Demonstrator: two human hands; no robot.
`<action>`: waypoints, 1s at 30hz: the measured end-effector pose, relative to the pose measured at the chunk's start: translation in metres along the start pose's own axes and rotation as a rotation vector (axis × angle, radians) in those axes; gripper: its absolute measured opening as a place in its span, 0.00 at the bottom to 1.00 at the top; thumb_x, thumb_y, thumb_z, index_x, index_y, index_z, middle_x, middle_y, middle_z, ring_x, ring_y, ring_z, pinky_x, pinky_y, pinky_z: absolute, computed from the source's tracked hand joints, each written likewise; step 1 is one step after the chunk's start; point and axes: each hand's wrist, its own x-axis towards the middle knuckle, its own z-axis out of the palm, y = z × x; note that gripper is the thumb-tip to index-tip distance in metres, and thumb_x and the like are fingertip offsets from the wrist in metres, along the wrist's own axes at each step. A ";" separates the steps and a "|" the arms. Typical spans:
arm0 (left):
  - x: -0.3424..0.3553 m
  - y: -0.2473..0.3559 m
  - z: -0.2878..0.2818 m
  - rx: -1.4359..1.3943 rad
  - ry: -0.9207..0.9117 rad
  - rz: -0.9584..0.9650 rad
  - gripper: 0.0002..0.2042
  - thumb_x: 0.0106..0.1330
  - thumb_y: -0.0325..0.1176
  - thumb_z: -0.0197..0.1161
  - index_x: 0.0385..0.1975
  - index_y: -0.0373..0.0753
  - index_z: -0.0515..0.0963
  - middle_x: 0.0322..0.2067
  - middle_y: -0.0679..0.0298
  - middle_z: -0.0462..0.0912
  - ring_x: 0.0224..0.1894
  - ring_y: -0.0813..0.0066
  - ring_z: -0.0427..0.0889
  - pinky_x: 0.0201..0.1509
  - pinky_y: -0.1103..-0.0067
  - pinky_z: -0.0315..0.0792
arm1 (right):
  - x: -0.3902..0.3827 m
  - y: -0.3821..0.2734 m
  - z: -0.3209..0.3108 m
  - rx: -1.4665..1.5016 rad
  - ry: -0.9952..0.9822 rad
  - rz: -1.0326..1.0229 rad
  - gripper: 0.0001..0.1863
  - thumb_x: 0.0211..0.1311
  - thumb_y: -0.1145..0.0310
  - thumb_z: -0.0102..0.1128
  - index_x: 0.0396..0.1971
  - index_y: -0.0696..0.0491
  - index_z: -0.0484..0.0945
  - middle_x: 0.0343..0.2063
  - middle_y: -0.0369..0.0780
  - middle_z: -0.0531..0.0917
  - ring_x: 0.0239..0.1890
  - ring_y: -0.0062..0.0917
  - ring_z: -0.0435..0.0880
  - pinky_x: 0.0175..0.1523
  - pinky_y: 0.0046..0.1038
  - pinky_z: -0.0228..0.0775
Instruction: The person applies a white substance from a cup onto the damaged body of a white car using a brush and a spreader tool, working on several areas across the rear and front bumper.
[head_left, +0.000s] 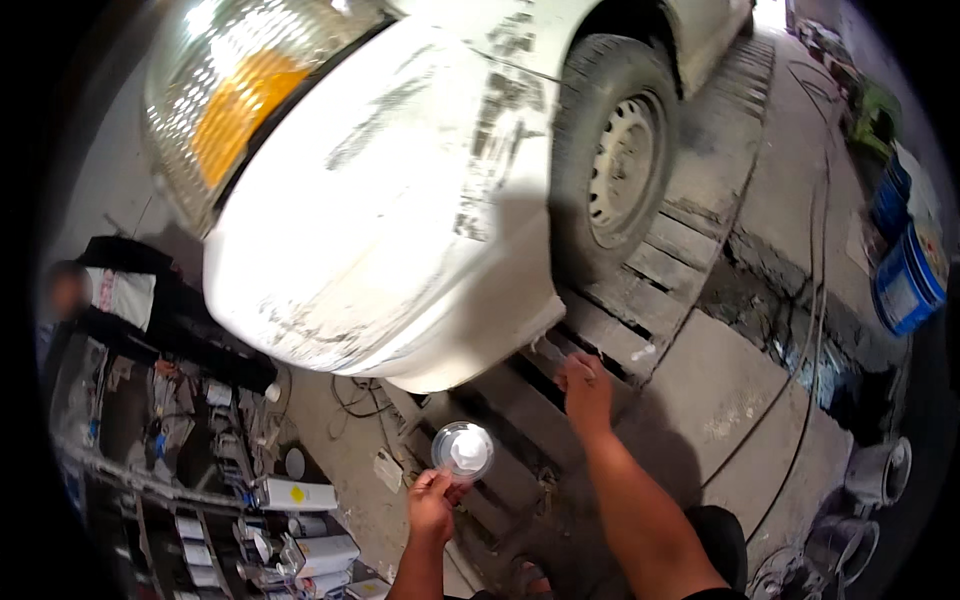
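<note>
My left hand [432,508] grips the edge of a clear plastic cup [463,450] with something white inside. To its right, my right hand [585,388] is closed round a slim light tool [548,350] that points at the lower edge of the bumper; its tip is too small and blurred to name. Above both hands is the white vehicle bumper [340,230], with dark scuffs and patchy grey marks on its side. An amber-and-clear headlight [245,110] sits above the bumper, and a dusty front wheel [615,150] stands behind it.
Slatted boards [690,250] run under the wheel. A broken floor gap and dark hoses [818,290] lie to the right, near blue buckets [908,282] and metal cans [878,472]. Shelves with boxes [298,495] and cans fill the lower left. Another person [125,290] in dark clothing is at the left.
</note>
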 end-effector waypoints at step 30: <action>-0.059 0.050 -0.052 -0.226 0.215 0.100 0.11 0.65 0.29 0.55 0.20 0.35 0.70 0.18 0.64 0.74 0.23 0.78 0.76 0.32 0.83 0.72 | -0.110 -0.123 0.162 -1.171 -1.104 -1.532 0.10 0.44 0.72 0.57 0.30 0.51 0.77 0.30 0.38 0.73 0.31 0.30 0.74 0.34 0.31 0.66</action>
